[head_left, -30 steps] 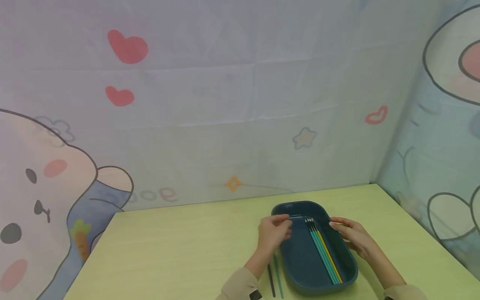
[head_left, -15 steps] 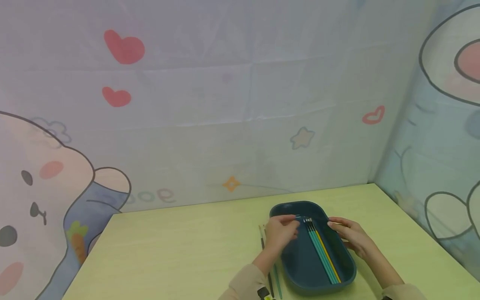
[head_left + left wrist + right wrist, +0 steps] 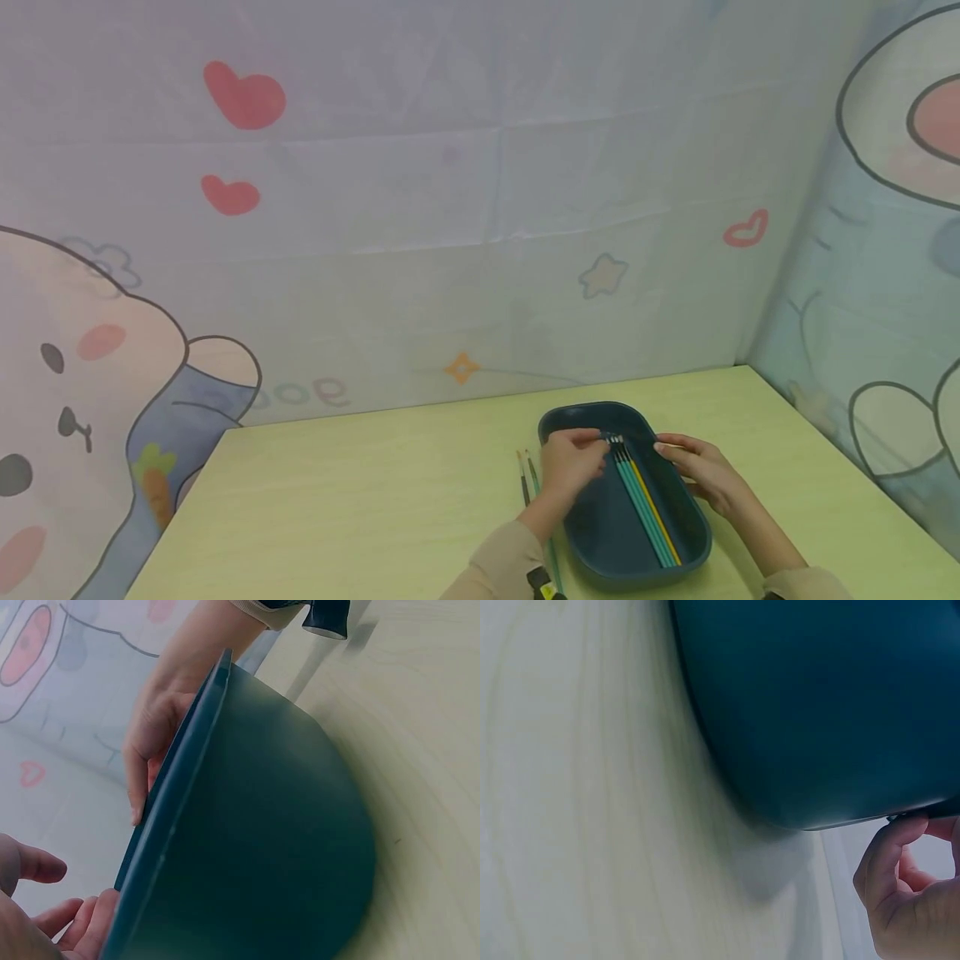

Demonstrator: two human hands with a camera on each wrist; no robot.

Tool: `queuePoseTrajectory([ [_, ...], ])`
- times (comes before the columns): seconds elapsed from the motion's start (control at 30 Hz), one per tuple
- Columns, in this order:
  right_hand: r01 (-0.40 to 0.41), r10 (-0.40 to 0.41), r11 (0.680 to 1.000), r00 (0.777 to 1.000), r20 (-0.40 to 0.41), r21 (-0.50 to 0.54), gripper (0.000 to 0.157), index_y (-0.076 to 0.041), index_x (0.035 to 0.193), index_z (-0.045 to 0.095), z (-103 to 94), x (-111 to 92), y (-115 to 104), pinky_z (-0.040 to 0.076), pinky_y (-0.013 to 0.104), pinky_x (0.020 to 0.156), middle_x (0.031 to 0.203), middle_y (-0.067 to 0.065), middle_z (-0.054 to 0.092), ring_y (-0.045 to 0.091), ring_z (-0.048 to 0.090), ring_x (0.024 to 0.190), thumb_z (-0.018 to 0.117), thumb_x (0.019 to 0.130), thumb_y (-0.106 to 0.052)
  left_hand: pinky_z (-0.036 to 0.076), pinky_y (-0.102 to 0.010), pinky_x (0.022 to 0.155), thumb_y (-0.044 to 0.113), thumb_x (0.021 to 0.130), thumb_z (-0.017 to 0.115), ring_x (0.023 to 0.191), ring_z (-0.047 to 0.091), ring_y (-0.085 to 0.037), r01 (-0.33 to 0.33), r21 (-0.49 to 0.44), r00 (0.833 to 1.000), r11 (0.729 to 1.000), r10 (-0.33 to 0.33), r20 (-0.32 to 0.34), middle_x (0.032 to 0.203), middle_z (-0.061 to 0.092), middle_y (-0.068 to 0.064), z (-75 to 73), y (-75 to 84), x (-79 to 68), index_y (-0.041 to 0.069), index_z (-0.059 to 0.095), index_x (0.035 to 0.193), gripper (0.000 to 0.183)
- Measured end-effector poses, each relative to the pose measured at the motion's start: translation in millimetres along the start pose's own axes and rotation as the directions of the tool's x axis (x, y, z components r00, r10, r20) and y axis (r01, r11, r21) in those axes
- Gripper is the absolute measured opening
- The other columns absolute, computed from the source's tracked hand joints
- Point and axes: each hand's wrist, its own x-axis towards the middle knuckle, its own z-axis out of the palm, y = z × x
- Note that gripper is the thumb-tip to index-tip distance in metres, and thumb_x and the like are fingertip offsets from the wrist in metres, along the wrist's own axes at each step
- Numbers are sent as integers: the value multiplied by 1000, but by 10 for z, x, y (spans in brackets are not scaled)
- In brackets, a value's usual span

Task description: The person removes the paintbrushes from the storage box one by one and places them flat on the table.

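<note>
My left hand (image 3: pixel 573 462) reaches over the left rim of a dark teal tray (image 3: pixel 592 533), its fingertips close to the bristle ends of several paintbrushes (image 3: pixel 647 508). Green handles and one yellow one lie side by side along the tray's right part. In the left wrist view, thumb and fingers of this hand (image 3: pixel 71 919) stand apart with nothing visible between them; part of the fingers is hidden behind the rim. With my right hand (image 3: pixel 705 471) I grip the tray's right rim, thumb on top. The right wrist view shows that hand (image 3: pixel 907 889) at the rim too.
Two more paintbrushes, one dark (image 3: pixel 523 479) and one green (image 3: pixel 534 473), lie on the table left of the tray, partly behind my left arm. The pale yellow table (image 3: pixel 337 500) meets a printed cloth backdrop (image 3: pixel 420 208) at its far edge.
My left hand has moved a little to the right, toward the brushes' bristle ends, uncovering the upper ends of the two brushes on the table. My right hand has stayed on the rim.
</note>
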Motion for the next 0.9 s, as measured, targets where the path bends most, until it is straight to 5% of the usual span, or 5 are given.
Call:
queuePoseTrajectory([
  [0.33, 4, -5, 1000, 1000, 13, 29, 63, 6, 141, 37, -14, 5, 8, 60, 32, 74, 113, 4, 66, 13, 67, 94, 56, 96, -34, 56, -22, 54, 13, 81, 71, 58, 66, -10, 19, 54, 1000, 998, -18, -21, 79, 73, -3, 90, 53, 40, 3, 73, 99, 21],
  [0.9, 4, -4, 999, 1000, 0, 32, 63, 6, 141, 37, 6, 0, 4, 59, 32, 74, 119, 10, 65, 15, 67, 96, 56, 96, -34, 55, -24, 54, 15, 78, 72, 60, 67, -12, 58, 127, 997, 990, -50, -61, 86, 73, -8, 211, 1, 56, -2, 72, 102, 29],
])
